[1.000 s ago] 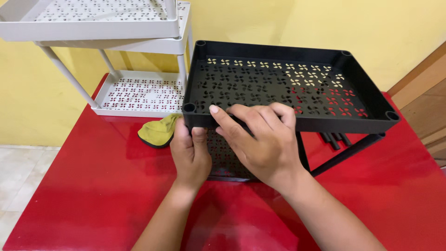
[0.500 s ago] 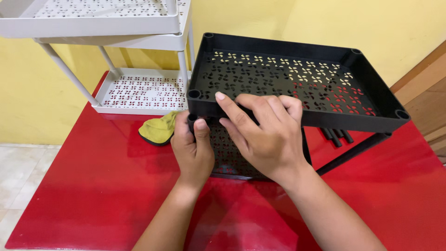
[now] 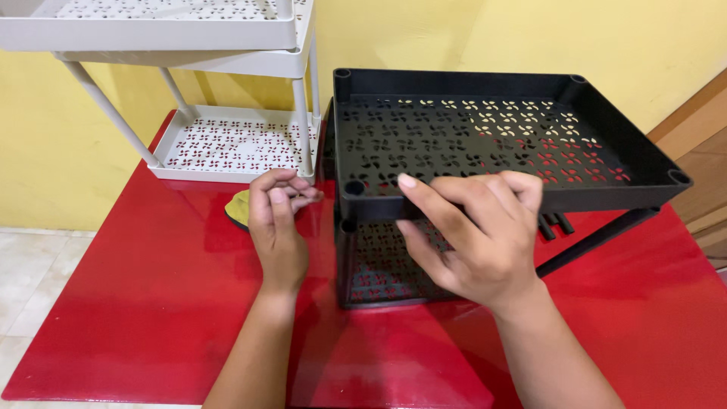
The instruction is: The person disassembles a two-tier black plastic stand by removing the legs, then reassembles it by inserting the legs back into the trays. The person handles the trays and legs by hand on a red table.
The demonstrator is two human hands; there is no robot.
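Note:
A black perforated upper tray (image 3: pixel 492 136) of a small rack stands over a lower black tray (image 3: pixel 379 265) on the red table (image 3: pixel 136 303). My right hand (image 3: pixel 477 235) grips the upper tray's front wall, fingers hooked over its rim. At the front left corner, a short black post (image 3: pixel 347 227) joins the two trays. My left hand (image 3: pixel 280 227) hovers just left of that corner, fingers curled against the thumb, touching nothing I can see. A yellow cloth (image 3: pixel 238 206) lies under its fingertips.
A white perforated rack (image 3: pixel 227 144) with slanted legs stands at the back left against the yellow wall. Loose black tubes (image 3: pixel 556 223) lie behind the right hand, and one black leg (image 3: pixel 598 238) slants out to the right. A tiled floor shows at far left.
My left hand has come off the rack's front left corner and drawn back to the left. The right hand keeps its hold on the upper tray, which looks more level now.

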